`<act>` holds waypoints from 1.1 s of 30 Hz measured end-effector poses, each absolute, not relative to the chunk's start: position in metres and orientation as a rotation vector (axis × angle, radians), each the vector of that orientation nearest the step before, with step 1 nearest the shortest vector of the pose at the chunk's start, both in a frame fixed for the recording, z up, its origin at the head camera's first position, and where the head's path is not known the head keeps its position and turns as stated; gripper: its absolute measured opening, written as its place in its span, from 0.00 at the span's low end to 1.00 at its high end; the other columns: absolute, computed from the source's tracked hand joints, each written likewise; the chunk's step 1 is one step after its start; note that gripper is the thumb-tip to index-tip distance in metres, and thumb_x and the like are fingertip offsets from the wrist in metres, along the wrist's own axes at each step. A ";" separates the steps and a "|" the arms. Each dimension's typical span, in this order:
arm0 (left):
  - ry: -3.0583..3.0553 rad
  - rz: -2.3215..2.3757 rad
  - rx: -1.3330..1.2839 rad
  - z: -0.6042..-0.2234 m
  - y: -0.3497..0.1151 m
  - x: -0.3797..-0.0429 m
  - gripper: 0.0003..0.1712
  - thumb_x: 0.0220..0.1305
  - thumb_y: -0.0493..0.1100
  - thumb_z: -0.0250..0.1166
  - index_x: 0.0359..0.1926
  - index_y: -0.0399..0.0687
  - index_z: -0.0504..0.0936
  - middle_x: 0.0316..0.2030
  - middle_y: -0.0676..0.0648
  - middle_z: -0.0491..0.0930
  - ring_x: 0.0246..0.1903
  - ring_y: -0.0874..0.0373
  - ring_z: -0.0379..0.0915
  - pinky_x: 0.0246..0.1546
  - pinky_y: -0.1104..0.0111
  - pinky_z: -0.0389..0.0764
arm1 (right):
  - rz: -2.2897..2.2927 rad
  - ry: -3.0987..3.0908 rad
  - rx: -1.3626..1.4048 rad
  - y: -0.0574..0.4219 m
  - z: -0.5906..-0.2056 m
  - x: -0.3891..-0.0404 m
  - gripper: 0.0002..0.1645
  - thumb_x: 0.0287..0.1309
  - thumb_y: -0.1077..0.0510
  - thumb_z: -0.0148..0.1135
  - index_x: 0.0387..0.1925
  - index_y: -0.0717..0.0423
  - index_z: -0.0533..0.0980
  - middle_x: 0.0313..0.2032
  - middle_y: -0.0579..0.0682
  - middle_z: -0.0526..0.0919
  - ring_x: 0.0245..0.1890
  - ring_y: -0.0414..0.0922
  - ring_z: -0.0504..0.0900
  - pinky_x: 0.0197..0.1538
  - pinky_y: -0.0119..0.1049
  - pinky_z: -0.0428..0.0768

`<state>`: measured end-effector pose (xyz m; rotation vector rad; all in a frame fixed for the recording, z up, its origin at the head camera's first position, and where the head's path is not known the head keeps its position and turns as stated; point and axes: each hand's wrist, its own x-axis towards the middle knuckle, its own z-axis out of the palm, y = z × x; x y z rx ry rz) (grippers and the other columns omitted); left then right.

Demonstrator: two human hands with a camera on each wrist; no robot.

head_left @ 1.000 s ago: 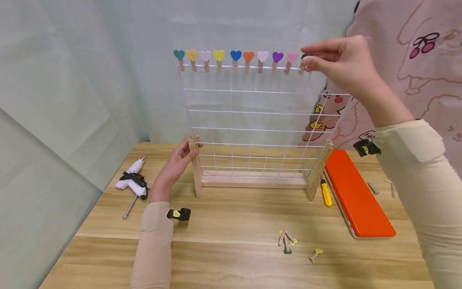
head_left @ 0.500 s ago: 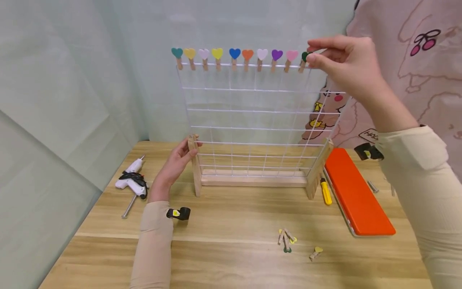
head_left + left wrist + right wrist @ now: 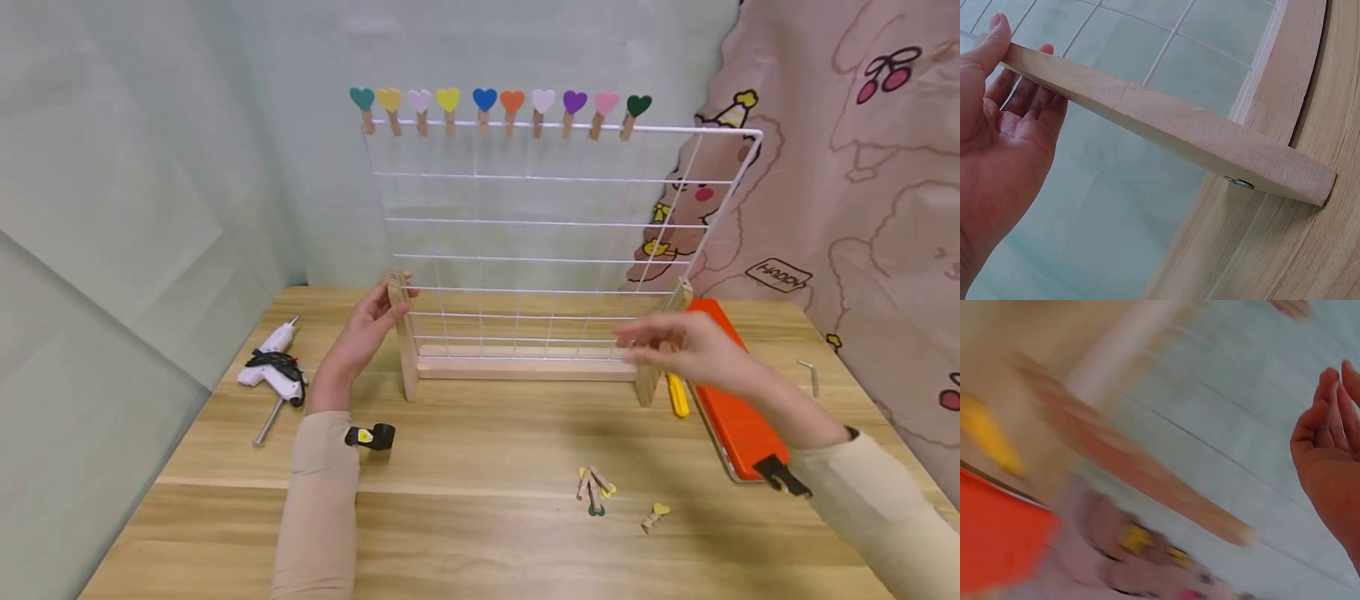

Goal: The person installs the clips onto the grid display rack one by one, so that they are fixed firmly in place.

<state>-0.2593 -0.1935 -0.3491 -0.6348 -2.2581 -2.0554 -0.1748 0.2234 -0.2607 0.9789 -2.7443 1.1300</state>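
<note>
A white wire grid (image 3: 555, 222) stands upright in a wooden base (image 3: 525, 371) with two side posts. Along its top wire sits a row of heart clothespins in several colours; the dark green heart clothespin (image 3: 638, 107) is the rightmost. My left hand (image 3: 366, 327) grips the top of the left wooden post (image 3: 1147, 115), thumb on one side and fingers on the other. In front of the right post, my right hand (image 3: 693, 350) is in the air with loosely bent fingers and nothing visible in them. Below it, several loose clothespins (image 3: 595, 492) and one yellow-heart clothespin (image 3: 656, 517) lie on the table.
At the left lies a white glue gun (image 3: 273, 362) with a black cord, beside a metal bolt (image 3: 267, 423). A yellow-handled tool (image 3: 678, 395) and a long red case (image 3: 738, 425) lie at the right, with a hex key (image 3: 810, 377) beyond.
My right hand has let go of the dark green heart clothespin, which stays on the top wire, and has dropped down in front of the right post. The left hand keeps its grip.
</note>
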 end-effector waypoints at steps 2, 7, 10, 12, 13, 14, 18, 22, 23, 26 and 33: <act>-2.251 -2.056 -0.637 -0.349 -0.194 -0.259 0.26 0.63 0.44 0.50 0.62 0.50 0.58 0.54 0.38 0.65 0.57 0.49 0.57 0.49 0.75 0.63 | 1.093 -2.823 1.033 0.230 -0.292 -0.163 0.16 0.48 0.56 0.62 0.42 0.47 0.76 0.31 0.41 0.81 0.25 0.37 0.74 0.23 0.28 0.71; -2.260 -2.041 -0.638 -0.348 -0.193 -0.259 0.28 0.63 0.45 0.50 0.62 0.46 0.56 0.54 0.38 0.65 0.56 0.50 0.58 0.49 0.74 0.63 | 1.064 -2.907 1.136 0.247 -0.354 -0.132 0.11 0.46 0.49 0.62 0.34 0.45 0.77 0.28 0.36 0.78 0.27 0.32 0.73 0.29 0.28 0.72; -2.261 -2.037 -0.640 -0.347 -0.194 -0.259 0.28 0.63 0.45 0.50 0.62 0.45 0.56 0.54 0.39 0.65 0.57 0.51 0.58 0.50 0.73 0.63 | 1.090 -2.905 1.198 0.255 -0.374 -0.117 0.09 0.45 0.51 0.63 0.32 0.46 0.77 0.27 0.35 0.77 0.26 0.31 0.73 0.29 0.27 0.71; -2.260 -2.038 -0.637 -0.347 -0.194 -0.260 0.28 0.63 0.46 0.50 0.63 0.45 0.56 0.54 0.39 0.65 0.56 0.52 0.58 0.50 0.73 0.63 | 1.107 -2.881 1.251 0.261 -0.382 -0.110 0.10 0.44 0.52 0.64 0.32 0.46 0.77 0.28 0.36 0.78 0.27 0.32 0.74 0.29 0.27 0.72; -2.262 -2.037 -0.635 -0.347 -0.194 -0.260 0.28 0.63 0.46 0.50 0.63 0.45 0.56 0.54 0.39 0.65 0.56 0.53 0.58 0.50 0.74 0.63 | 1.110 -2.877 1.269 0.263 -0.385 -0.108 0.10 0.44 0.53 0.64 0.33 0.46 0.77 0.28 0.37 0.78 0.27 0.32 0.75 0.29 0.28 0.73; -2.262 -2.039 -0.635 -0.347 -0.194 -0.260 0.29 0.63 0.46 0.50 0.63 0.46 0.56 0.54 0.39 0.65 0.56 0.53 0.58 0.50 0.74 0.63 | 1.102 -2.870 1.283 0.266 -0.387 -0.107 0.10 0.44 0.53 0.65 0.33 0.46 0.77 0.29 0.37 0.79 0.27 0.33 0.75 0.29 0.28 0.74; -2.264 -2.033 -0.625 -0.348 -0.195 -0.261 0.28 0.62 0.46 0.50 0.63 0.48 0.56 0.54 0.40 0.65 0.56 0.54 0.59 0.50 0.73 0.63 | 1.134 -2.838 1.315 0.274 -0.395 -0.104 0.11 0.43 0.52 0.65 0.32 0.46 0.77 0.30 0.39 0.78 0.27 0.34 0.75 0.29 0.27 0.74; -2.262 -2.033 -0.629 -0.348 -0.195 -0.260 0.26 0.63 0.45 0.50 0.62 0.52 0.59 0.54 0.38 0.64 0.57 0.51 0.58 0.50 0.72 0.63 | 1.229 -2.814 1.337 0.275 -0.404 -0.102 0.10 0.44 0.54 0.64 0.33 0.47 0.77 0.29 0.40 0.78 0.26 0.35 0.74 0.27 0.27 0.74; -2.263 -2.032 -0.630 -0.348 -0.195 -0.260 0.25 0.63 0.45 0.50 0.61 0.54 0.59 0.54 0.37 0.64 0.57 0.51 0.58 0.50 0.72 0.63 | 1.245 -2.812 1.342 0.274 -0.406 -0.101 0.10 0.44 0.54 0.64 0.33 0.47 0.77 0.29 0.41 0.78 0.26 0.35 0.74 0.27 0.26 0.74; -2.260 -2.044 -0.637 -0.348 -0.194 -0.260 0.25 0.63 0.45 0.50 0.61 0.53 0.59 0.54 0.37 0.64 0.57 0.48 0.57 0.49 0.74 0.63 | 1.250 -2.813 1.334 0.273 -0.409 -0.100 0.09 0.44 0.54 0.64 0.32 0.47 0.77 0.29 0.41 0.77 0.26 0.35 0.74 0.27 0.26 0.74; -2.271 -2.047 -0.623 -0.348 -0.194 -0.260 0.27 0.62 0.45 0.50 0.62 0.50 0.57 0.54 0.41 0.66 0.56 0.56 0.58 0.50 0.75 0.63 | 1.251 -2.848 1.333 0.273 -0.408 -0.101 0.09 0.44 0.52 0.64 0.30 0.47 0.76 0.30 0.40 0.76 0.26 0.36 0.74 0.27 0.26 0.73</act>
